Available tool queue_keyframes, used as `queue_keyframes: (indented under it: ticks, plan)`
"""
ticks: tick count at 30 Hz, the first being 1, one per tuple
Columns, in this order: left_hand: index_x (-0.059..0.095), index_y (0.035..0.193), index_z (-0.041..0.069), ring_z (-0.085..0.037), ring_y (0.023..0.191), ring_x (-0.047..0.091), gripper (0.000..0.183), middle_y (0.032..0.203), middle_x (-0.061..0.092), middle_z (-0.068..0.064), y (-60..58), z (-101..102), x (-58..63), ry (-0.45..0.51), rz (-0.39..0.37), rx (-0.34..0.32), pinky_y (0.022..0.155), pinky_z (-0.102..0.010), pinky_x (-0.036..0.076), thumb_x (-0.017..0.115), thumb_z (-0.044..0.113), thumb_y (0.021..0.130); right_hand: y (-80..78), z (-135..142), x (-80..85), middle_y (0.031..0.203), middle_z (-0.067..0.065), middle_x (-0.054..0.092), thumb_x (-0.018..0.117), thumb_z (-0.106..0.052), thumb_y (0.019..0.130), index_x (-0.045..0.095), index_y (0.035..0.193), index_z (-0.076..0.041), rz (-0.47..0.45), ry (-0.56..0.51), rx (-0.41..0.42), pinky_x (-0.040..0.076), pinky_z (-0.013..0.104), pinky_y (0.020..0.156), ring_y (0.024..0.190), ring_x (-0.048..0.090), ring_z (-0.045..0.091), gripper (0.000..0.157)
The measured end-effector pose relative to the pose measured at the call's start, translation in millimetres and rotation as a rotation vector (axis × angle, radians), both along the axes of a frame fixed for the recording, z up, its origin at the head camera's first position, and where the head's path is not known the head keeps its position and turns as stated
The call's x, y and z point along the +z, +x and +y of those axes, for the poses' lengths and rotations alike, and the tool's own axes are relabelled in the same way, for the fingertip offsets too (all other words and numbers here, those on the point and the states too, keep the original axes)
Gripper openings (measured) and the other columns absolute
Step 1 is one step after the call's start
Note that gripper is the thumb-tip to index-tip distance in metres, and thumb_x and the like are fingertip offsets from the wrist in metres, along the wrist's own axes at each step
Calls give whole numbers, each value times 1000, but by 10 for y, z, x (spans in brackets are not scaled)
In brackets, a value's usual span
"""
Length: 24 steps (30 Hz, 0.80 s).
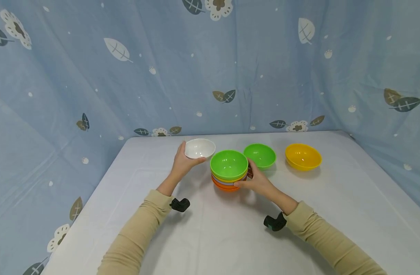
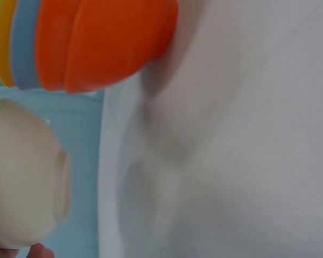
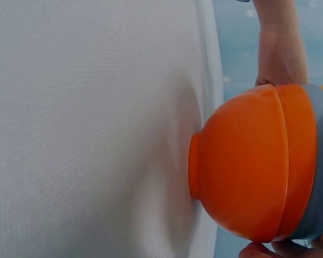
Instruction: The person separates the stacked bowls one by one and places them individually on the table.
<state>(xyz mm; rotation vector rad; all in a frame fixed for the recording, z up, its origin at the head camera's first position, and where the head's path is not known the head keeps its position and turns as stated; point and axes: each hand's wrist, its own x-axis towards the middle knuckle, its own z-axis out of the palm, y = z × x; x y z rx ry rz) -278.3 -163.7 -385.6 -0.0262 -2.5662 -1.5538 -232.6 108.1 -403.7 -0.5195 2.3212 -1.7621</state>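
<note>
In the head view my left hand (image 1: 183, 163) grips a white bowl (image 1: 200, 149) by its side, thumb along the near rim. The left wrist view shows the white bowl's (image 2: 27, 174) outside and foot, held above the table. To its right, my right hand (image 1: 259, 182) holds a stack of nested bowls by the right side. A green bowl (image 1: 229, 165) tops the stack, above yellow, grey-blue and orange ones. From the right wrist, the lowest orange bowl (image 3: 242, 164) shows its foot close to the cloth; whether it touches, I cannot tell.
Behind the stack to the right stands another green bowl (image 1: 260, 156). A yellow bowl (image 1: 303, 157) stands farther right. White cloth covers the table (image 1: 210, 236), and a blue patterned curtain (image 1: 182, 76) hangs behind its back edge.
</note>
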Motion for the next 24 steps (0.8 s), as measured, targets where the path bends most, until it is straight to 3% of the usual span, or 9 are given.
queue_keyframes:
  ticks: [8, 16, 20, 24]
  plan:
    - [9, 146, 1, -39, 133, 22, 115, 149, 17, -18, -45, 36, -160, -77, -27, 28, 105, -53, 26, 83, 35, 64, 0, -1, -1, 147, 22, 20, 77, -20, 73, 5, 146, -3, -1, 6, -2, 23, 47, 108, 133, 26, 37, 103]
    - [7, 146, 1, -35, 136, 20, 116, 150, 14, -18, -91, 47, -289, -75, -90, 40, 108, -49, 23, 82, 36, 65, 12, -7, 12, 147, 22, 19, 78, -21, 73, 5, 146, -2, -3, 10, 3, 23, 47, 108, 134, 25, 37, 104]
    - [4, 146, 0, -35, 135, 21, 116, 150, 15, -19, -113, 34, -310, -88, -116, 17, 108, -49, 24, 81, 35, 66, 16, -5, 17, 147, 22, 18, 78, -22, 73, 5, 146, -2, -2, 13, 3, 23, 47, 109, 134, 24, 37, 105]
    - [-3, 145, -2, -37, 136, 17, 119, 150, 11, -23, -143, 7, -290, -137, -163, -48, 109, -48, 21, 80, 35, 68, 14, 5, 18, 148, 22, 17, 77, -21, 74, 4, 146, -2, -3, 6, 9, 22, 47, 109, 134, 23, 37, 104]
